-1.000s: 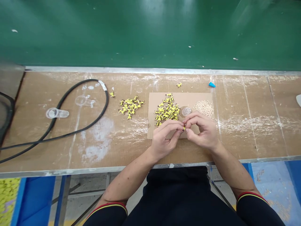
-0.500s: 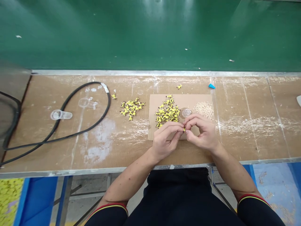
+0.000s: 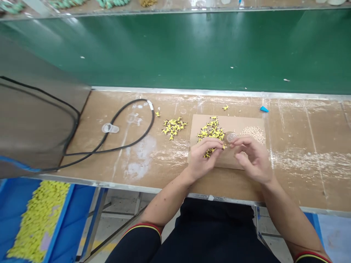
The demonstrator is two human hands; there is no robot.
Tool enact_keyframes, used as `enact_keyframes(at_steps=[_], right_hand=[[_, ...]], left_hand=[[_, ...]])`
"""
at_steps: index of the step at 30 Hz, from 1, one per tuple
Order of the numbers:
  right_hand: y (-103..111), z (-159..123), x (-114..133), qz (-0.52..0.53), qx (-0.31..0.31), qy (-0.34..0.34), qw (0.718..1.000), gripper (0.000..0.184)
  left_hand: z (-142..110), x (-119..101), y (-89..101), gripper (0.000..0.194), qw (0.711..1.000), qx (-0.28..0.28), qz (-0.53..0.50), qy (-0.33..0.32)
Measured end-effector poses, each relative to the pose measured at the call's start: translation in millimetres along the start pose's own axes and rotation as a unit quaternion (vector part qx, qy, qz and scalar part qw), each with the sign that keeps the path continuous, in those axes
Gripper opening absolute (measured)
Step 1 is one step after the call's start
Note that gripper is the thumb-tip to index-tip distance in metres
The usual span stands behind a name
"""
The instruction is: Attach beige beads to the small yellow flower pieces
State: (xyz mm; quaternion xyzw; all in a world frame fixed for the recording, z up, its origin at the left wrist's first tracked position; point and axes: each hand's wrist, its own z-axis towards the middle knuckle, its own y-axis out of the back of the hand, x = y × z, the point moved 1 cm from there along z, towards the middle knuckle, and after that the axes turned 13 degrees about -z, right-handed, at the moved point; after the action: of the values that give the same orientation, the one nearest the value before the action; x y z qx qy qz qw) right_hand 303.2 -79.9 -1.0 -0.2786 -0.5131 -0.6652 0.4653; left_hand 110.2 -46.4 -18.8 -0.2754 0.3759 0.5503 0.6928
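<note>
While a green surface (image 3: 175,54) fills the far side, the brown table (image 3: 296,131) runs across the near side, with a blue bin (image 3: 64,215) of yellow parts (image 3: 38,215) below its left end. Black cable (image 3: 154,117) looped on table, left. Card (image 3: 236,124) flat before the person. Left hand (image 3: 204,157) over card, thumb and fingertips pinched on one yellow piece (image 3: 224,147). Right hand (image 3: 253,159) just beside, thumb and forefinger parted, other fingers curled; cannot tell whether it holds anything tiny. Main pile (image 3: 211,129) on card, partly behind left hand; second pile (image 3: 174,126) on table, left of card. Pale bits (image 3: 253,133) heaped beyond right hand. Clear scoop (image 3: 110,128) overlaps cable; clear dish (image 3: 231,137) between main pile and pale bits. Blue cap (image 3: 264,109) near card's far right corner. Yellow piece: at left fingertips, above card.
</note>
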Motion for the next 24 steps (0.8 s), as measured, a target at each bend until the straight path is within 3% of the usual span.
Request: enact_keyframes(at_steps=[2,5,8,11,14,16,19,21,22,24], right_hand=[[8,-3,-9,0.036,-0.035,-0.016,0.999,0.033],[21,-5,-22,0.018,-0.089,-0.033,0.995,0.030],[29,-4,-30,-0.045,-0.114,-0.054,0.991,0.021],[34,-3,-35,-0.099,-0.125,-0.055,0.986,0.014],[43,-1,-39,-0.151,-0.163,-0.047,0.974,0.009],[54,-1,-41,-0.177,-0.204,-0.050,0.962,0.010],[72,-1,-42,-0.208,-0.259,-0.071,0.941,0.009],[80,-1,-41,-0.245,-0.236,-0.079,0.937,0.008],[82,-1,-40,-0.266,-0.198,-0.075,0.940,0.008],[81,1,-39,-0.308,-0.078,-0.069,0.946,0.011]], left_hand=[[7,11,24.1,0.009,0.996,-0.084,0.031,0.017],[14,30,74.1,0.004,0.963,-0.228,0.135,0.037],[18,48,116.8,0.005,0.913,-0.295,0.265,0.091],[18,59,135.8,0.007,0.881,-0.278,0.333,0.190],[18,60,139.1,0.011,0.878,-0.244,0.335,0.239],[17,58,140.4,0.015,0.885,-0.228,0.331,0.235],[16,50,142.4,0.022,0.898,-0.257,0.310,0.177],[15,43,138.6,0.024,0.921,-0.260,0.262,0.128],[16,40,133.9,0.023,0.938,-0.231,0.232,0.112],[19,31,119.3,0.019,0.971,-0.088,0.191,0.117]])
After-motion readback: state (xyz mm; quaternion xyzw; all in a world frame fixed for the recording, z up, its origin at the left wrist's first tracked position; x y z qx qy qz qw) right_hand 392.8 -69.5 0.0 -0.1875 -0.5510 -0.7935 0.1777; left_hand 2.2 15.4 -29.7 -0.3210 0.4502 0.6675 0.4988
